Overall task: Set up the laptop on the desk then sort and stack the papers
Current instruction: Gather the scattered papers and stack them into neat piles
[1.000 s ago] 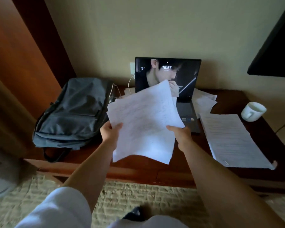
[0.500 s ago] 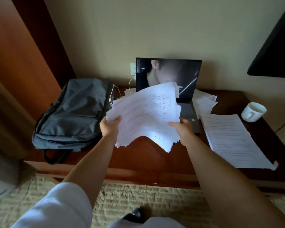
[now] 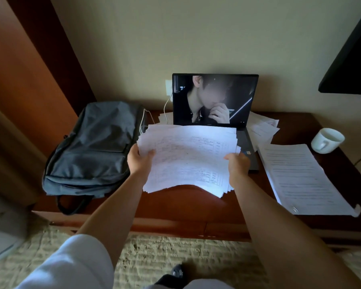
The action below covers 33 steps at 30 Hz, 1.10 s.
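A thick sheaf of white printed papers (image 3: 188,157) hangs above the wooden desk (image 3: 188,207), held almost flat with its near edge sagging. My left hand (image 3: 139,158) grips its left edge and my right hand (image 3: 238,163) grips its right edge. Behind it the open laptop (image 3: 215,99) stands at the back of the desk with its screen lit; the sheaf hides most of the keyboard. A second stack of printed pages (image 3: 300,180) lies flat on the desk to the right. A few loose sheets (image 3: 263,128) lie beside the laptop's right side.
A grey backpack (image 3: 94,149) lies on the desk's left part, with a white cable (image 3: 144,119) running to a wall socket. A white mug (image 3: 327,140) sits at the back right. A dark screen (image 3: 350,59) hangs on the wall upper right. Carpet lies below the desk.
The sheaf has tipped from nearly upright to almost flat and dropped lower, uncovering the laptop screen. Both hands kept their grip on its edges.
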Available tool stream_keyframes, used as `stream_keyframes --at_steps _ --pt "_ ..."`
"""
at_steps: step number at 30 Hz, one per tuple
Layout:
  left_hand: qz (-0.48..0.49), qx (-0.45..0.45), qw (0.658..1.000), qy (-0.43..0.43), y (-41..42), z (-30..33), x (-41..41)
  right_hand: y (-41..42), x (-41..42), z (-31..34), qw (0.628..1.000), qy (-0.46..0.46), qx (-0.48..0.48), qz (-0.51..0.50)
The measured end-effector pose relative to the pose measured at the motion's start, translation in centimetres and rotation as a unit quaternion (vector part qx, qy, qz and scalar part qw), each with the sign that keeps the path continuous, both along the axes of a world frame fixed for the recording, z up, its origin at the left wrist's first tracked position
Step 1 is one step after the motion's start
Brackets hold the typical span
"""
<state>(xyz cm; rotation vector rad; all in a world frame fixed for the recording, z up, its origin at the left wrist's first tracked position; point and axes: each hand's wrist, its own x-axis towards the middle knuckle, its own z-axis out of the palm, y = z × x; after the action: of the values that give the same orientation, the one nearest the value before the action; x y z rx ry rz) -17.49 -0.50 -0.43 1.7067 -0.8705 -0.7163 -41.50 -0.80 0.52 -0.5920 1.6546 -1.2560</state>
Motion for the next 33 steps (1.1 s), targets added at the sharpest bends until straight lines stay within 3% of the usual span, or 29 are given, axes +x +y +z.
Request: stream_keyframes --at_steps 7,15,20,24,29,31,33 --pt "0.003 0.003 0.998 0.059 -1.1 -0.7 -0.2 -1.2 0.9 0.1 0.999 -0.005 -0.019 -0.026" --pt "-0.045 0.027 0.998 0.033 -2.3 -0.8 1.5 -1.2 1.5 -1.3 0.996 -0.011 -0.088 -0.01" --pt "-0.04 0.025 0.998 0.033 -2.8 -0.2 1.1 -2.6 2.0 0.9 0.99 0.041 -0.13 -0.034" --pt "-0.037 0.005 0.998 0.045 -3.2 0.1 1.1 -3.9 2.0 0.9 0.981 0.157 -0.11 -0.025" --pt "-0.001 -0.016 0.998 0.06 -3.6 1.1 0.2 -4.0 1.5 -0.8 0.937 0.328 -0.117 0.025" --pt "0.013 -0.022 0.999 0.035 -3.8 1.2 0.3 -4.0 1.6 0.1 0.912 0.382 -0.135 0.064" --pt "0.02 -0.027 0.999 0.023 -3.9 1.2 0.4 -4.3 1.7 1.0 0.857 0.482 -0.147 0.112"
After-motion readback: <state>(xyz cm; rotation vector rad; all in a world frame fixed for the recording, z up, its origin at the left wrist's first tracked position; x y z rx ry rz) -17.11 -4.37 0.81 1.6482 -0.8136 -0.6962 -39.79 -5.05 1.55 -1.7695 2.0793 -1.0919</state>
